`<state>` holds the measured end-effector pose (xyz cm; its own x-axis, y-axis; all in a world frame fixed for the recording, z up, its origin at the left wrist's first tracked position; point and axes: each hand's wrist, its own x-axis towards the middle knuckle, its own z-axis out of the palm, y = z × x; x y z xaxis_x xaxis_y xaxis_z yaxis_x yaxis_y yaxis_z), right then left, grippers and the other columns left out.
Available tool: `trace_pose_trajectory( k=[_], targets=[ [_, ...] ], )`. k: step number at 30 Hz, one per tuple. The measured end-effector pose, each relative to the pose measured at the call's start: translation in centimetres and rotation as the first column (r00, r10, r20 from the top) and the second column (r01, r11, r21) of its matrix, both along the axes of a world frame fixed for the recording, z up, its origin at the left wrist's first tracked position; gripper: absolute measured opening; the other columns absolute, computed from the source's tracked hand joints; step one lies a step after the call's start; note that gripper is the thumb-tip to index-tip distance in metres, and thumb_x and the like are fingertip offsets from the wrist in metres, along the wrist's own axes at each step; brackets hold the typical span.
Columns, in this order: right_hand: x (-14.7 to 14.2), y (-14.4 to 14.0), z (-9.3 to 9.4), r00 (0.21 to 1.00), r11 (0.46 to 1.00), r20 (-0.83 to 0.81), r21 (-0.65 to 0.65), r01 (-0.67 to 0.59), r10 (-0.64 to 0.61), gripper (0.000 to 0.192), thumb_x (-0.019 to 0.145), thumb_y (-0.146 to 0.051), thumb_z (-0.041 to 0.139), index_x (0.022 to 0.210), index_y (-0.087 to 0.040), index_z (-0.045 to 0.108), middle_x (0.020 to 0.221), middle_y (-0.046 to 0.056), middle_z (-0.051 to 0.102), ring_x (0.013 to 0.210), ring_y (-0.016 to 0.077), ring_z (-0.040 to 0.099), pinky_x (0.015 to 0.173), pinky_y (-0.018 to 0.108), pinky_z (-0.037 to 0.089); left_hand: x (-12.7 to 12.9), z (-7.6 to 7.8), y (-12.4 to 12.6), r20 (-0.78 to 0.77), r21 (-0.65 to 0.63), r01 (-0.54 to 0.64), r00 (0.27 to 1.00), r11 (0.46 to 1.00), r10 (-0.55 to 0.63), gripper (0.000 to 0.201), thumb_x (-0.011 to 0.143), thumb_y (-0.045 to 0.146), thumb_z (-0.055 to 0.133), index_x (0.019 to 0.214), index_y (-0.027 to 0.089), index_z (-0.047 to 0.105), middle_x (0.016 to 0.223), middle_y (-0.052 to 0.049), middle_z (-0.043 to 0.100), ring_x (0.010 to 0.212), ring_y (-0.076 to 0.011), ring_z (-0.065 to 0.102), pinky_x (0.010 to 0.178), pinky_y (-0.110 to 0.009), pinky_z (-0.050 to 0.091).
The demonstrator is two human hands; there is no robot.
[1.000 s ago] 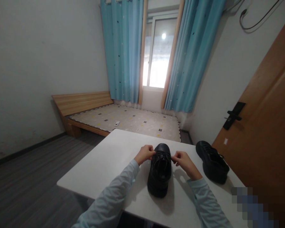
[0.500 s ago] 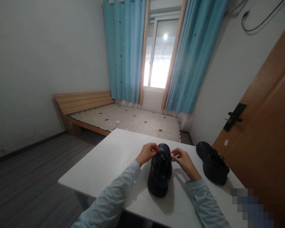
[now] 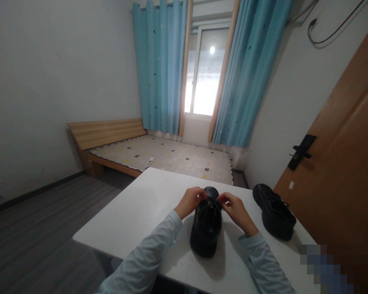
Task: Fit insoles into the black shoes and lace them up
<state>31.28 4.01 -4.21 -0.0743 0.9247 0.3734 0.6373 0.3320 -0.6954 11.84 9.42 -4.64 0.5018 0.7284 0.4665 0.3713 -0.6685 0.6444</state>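
A black lace-up shoe [image 3: 206, 224] stands on the white table [image 3: 147, 212] in front of me, toe pointing away. My left hand [image 3: 190, 201] pinches a lace at the shoe's left side, near the toe end of the lacing. My right hand [image 3: 234, 207] pinches a lace on the right side. Both hands sit close together over the laces. A second black shoe [image 3: 274, 211] lies on the table to the right, apart from my hands.
A wooden door [image 3: 340, 163] with a black handle stands close at the right. Beyond the table are a low wooden bed [image 3: 159, 155], blue curtains [image 3: 159, 65] and a window [image 3: 204, 69]. Grey floor lies to the left.
My two hands have drawn closer together over the laces of the near shoe. The view shifted slightly; both shoes stay where they were.
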Motion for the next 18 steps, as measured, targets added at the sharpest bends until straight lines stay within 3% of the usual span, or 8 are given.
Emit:
trace_pose_trajectory(
  k=[8,13,18],
  targets=[
    [-0.1,-0.8,1.0,0.992,1.0,0.127,0.005,-0.018,0.017,0.021,0.084,-0.022,0.035,0.084,-0.019,0.056,0.069,0.001,0.06,0.066,0.0156,0.057,0.063,0.027,0.043,-0.1,0.7,-0.5,0.067,0.058,0.001,0.998,0.998,-0.005,0.02,0.086,0.021,0.048,0.099,0.019,0.063,0.089,-0.003,0.064,0.081,-0.0128,0.058,0.075,-0.023,0.045],
    [-1.0,-1.4,2.0,0.976,1.0,0.218,0.014,0.003,-0.006,0.025,0.091,-0.037,0.03,0.082,-0.022,0.047,0.062,-0.002,0.056,0.061,0.0161,0.056,0.059,0.026,0.04,0.0,1.1,-0.9,0.008,0.088,0.015,1.0,0.996,-0.016,0.025,0.086,0.038,0.05,0.089,0.02,0.066,0.084,-0.002,0.06,0.078,-0.013,0.057,0.072,-0.022,0.044],
    [-1.9,-1.3,2.4,0.929,0.999,0.37,0.044,0.018,-0.033,0.024,0.093,-0.036,0.029,0.08,-0.023,0.044,0.069,0.0,0.058,0.066,0.0173,0.059,0.061,0.027,0.039,0.3,0.9,-0.9,-0.049,0.101,0.003,0.999,0.995,0.002,0.025,0.079,0.043,0.058,0.082,0.021,0.068,0.081,-0.001,0.058,0.069,-0.011,0.056,0.066,-0.021,0.044]
  ],
)
